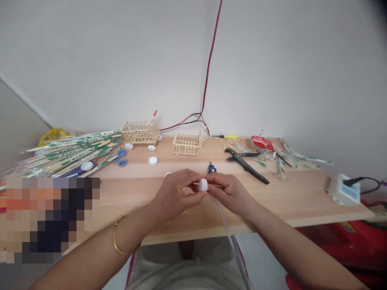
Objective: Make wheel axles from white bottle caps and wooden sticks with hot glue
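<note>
My left hand (177, 192) and my right hand (227, 191) meet over the middle of the wooden table (272, 201). Between their fingertips sits a white bottle cap (203, 185) with a thin wooden stick through or against it. Both hands pinch closed around it. A gold bangle (116, 241) circles my left wrist. Just behind the hands lies a small blue object (211, 168), and a white cap (167, 175) peeks out behind my left hand.
Two small stick-built crates (140, 131) (187, 143) stand at the back. Wrapped chopsticks (69, 153) pile at the left with blue (122, 157) and white caps (152, 160). Black pliers (246, 164), a red dish (261, 142) and wrappers lie right. A white power adapter (344, 190) sits at the right edge.
</note>
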Available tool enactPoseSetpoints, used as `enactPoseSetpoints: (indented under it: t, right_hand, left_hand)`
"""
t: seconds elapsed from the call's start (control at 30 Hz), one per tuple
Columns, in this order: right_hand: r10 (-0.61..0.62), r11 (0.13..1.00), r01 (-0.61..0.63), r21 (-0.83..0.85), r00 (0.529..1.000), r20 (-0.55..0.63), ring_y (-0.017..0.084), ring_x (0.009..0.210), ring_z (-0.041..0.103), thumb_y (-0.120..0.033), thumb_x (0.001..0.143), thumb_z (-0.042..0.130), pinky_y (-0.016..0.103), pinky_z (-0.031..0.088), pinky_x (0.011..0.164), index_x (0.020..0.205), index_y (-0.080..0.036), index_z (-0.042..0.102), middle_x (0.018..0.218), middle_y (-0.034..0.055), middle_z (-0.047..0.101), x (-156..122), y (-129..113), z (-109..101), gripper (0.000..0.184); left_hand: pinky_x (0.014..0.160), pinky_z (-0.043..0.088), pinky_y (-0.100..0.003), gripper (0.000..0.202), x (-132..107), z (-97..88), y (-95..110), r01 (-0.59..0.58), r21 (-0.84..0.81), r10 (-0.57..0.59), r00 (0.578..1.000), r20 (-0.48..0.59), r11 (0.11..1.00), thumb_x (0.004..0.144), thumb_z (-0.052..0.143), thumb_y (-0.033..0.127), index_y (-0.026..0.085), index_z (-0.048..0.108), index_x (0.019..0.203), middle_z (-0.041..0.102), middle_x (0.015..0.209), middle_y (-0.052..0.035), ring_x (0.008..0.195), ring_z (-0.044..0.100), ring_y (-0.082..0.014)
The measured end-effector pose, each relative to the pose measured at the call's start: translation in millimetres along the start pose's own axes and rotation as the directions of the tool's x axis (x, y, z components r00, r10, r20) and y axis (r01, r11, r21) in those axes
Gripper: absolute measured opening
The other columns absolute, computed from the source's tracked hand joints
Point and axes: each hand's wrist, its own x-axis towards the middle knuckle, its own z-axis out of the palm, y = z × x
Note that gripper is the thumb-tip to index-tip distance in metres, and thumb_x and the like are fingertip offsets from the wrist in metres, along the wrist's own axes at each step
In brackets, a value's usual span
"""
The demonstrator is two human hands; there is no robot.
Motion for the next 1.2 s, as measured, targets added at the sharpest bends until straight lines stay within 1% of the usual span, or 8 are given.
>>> enactPoseSetpoints:
  t: [0.23, 0.33, 0.47, 0.57, 0.67, 0.8, 0.97, 1.2]
  right_hand:
    - [-0.036, 0.998, 0.034, -0.053, 0.999, -0.031, 0.014, 0.076, 0.063, -0.033, 0.087, 0.055, 0.023, 0.045, 0.068, 0.095, -0.023, 0.069, 0.084, 0.0018, 0.07, -2.8, 2.8, 1.1, 0.019]
    - [-0.071, 0.993, 0.067, -0.096, 0.996, -0.047, 0.014, 0.076, 0.062, -0.032, 0.088, 0.052, 0.024, 0.044, 0.068, 0.095, -0.023, 0.068, 0.083, 0.0018, 0.069, -1.9, 2.1, 1.2, 0.019]
    - [-0.144, 0.957, 0.143, -0.253, 0.989, 0.011, 0.014, 0.077, 0.059, -0.027, 0.093, 0.042, 0.027, 0.041, 0.073, 0.098, -0.021, 0.063, 0.086, 0.0034, 0.067, 1.3, -3.3, -1.5, 0.022]
    - [-0.128, 0.933, 0.141, -0.331, 0.99, 0.062, 0.014, 0.073, 0.056, -0.022, 0.093, 0.04, 0.027, 0.038, 0.07, 0.096, -0.02, 0.06, 0.081, 0.0031, 0.065, 1.6, -8.7, -2.8, 0.02]
    - [-0.091, 0.971, 0.097, -0.22, 0.995, 0.037, 0.014, 0.077, 0.056, -0.02, 0.093, 0.038, 0.025, 0.041, 0.069, 0.102, -0.019, 0.056, 0.087, 0.004, 0.063, 0.1, -11.5, -0.8, 0.019]
    - [-0.068, 0.992, 0.071, -0.109, 0.997, 0.029, 0.014, 0.084, 0.056, -0.022, 0.093, 0.038, 0.026, 0.044, 0.074, 0.106, -0.019, 0.054, 0.093, 0.0055, 0.062, -0.6, -8.7, 2.0, 0.02]
    - [-0.057, 0.995, 0.059, -0.086, 0.998, 0.021, 0.014, 0.083, 0.057, -0.025, 0.092, 0.043, 0.024, 0.043, 0.072, 0.095, -0.019, 0.055, 0.091, 0.0038, 0.063, 1.3, -1.2, 1.3, 0.014]
    - [-0.053, 0.994, 0.056, -0.096, 0.998, 0.03, 0.014, 0.081, 0.057, -0.027, 0.092, 0.043, 0.024, 0.043, 0.07, 0.096, -0.019, 0.055, 0.089, 0.0034, 0.063, 2.5, 1.1, 1.4, 0.015]
  left_hand:
    - [0.069, 0.052, -0.024, 0.027, 0.4, 0.9, 2.9, 0.069, -0.134, -0.064, 0.997, 0.038, 0.989, 0.073, 0.063, 0.016, 0.015, 0.065, 0.101, 0.066, 0.088, -0.0054, 0.075, 0.06, -0.0118]
    - [0.07, 0.053, -0.024, 0.028, 1.3, 0.7, 2.8, 0.099, -0.168, -0.096, 0.995, 0.027, 0.981, 0.073, 0.064, 0.016, 0.015, 0.065, 0.101, 0.066, 0.09, -0.006, 0.077, 0.061, -0.0124]
    - [0.071, 0.053, -0.024, 0.027, 0.8, 1.7, -3.4, 0.015, -0.017, -0.015, 0.999, -0.03, 1.0, 0.074, 0.063, 0.016, 0.018, 0.065, 0.101, 0.065, 0.09, -0.0044, 0.077, 0.06, -0.0113]
    - [0.072, 0.053, -0.025, 0.024, -0.4, 4.0, -8.0, -0.022, 0.099, 0.027, 0.998, -0.048, 0.995, 0.078, 0.061, 0.019, 0.018, 0.064, 0.101, 0.064, 0.091, -0.005, 0.076, 0.06, -0.0112]
    - [0.072, 0.053, -0.025, 0.023, -0.8, 6.0, -9.6, -0.003, 0.084, 0.006, 0.999, -0.045, 0.996, 0.079, 0.061, 0.021, 0.018, 0.063, 0.102, 0.064, 0.092, -0.0053, 0.077, 0.06, -0.0115]
    - [0.072, 0.054, -0.025, 0.024, 0.1, 6.5, -8.5, 0.05, -0.022, -0.051, 0.998, -0.042, 0.998, 0.078, 0.062, 0.021, 0.018, 0.064, 0.102, 0.065, 0.093, -0.0057, 0.08, 0.061, -0.0128]
    - [0.072, 0.055, -0.026, 0.025, 0.6, 6.2, -7.1, 0.065, -0.078, -0.069, 0.997, -0.041, 0.995, 0.075, 0.064, 0.02, 0.017, 0.065, 0.099, 0.065, 0.093, -0.0059, 0.082, 0.062, -0.0136]
    - [0.072, 0.055, -0.026, 0.024, 0.6, 5.6, -6.4, 0.075, -0.058, -0.078, 0.996, -0.042, 0.995, 0.075, 0.065, 0.018, 0.017, 0.066, 0.099, 0.065, 0.09, -0.0053, 0.079, 0.061, -0.0128]
